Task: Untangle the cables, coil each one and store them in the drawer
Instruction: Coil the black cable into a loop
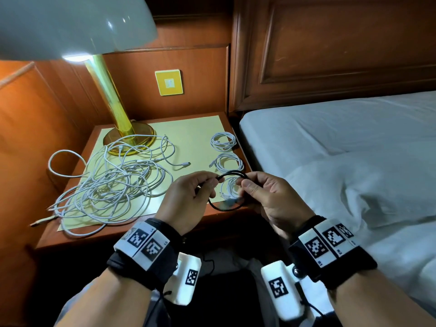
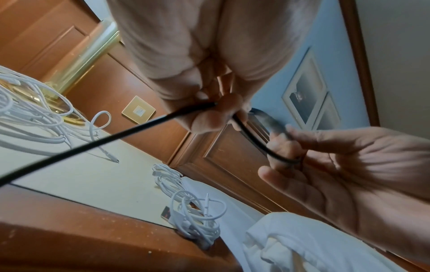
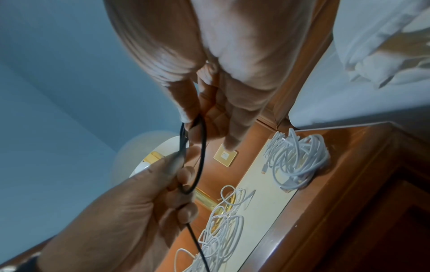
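Both your hands pinch the black cable (image 1: 232, 173): your left hand (image 1: 188, 197) has thumb & fingers curled round one side of its loop, your right hand (image 1: 266, 194) pinches the other side btwn thumb & forefinger, w/ the rest of the fingers bent behind. Loop hangs in the air btwn the two hands, just above the front right corner of the nightstand (image 1: 132, 234); in the left wrist view a straight run of the same cable leaves your left fingers (image 2: 209, 117) toward the lower left. Tangled white cables (image 1: 111, 182) lie in a loose heap on the pale mat (image 1: 193, 133), left side, one loop spilling over the nightstand's left edge & one plug end near the front left edge. Three coiled white cables sit in a row along the mat's right edge: far coil (image 1: 223, 141), middle coil (image 1: 230, 162), and near coil (image 1: 230, 188), partly hidden behind your hands. Brass lamp (image 1: 113, 102) stands at the mat's back left, base touching the tangle. Bed w/ white sheets (image 1: 342, 147) is just right of the nightstand. Can't see a drawer.
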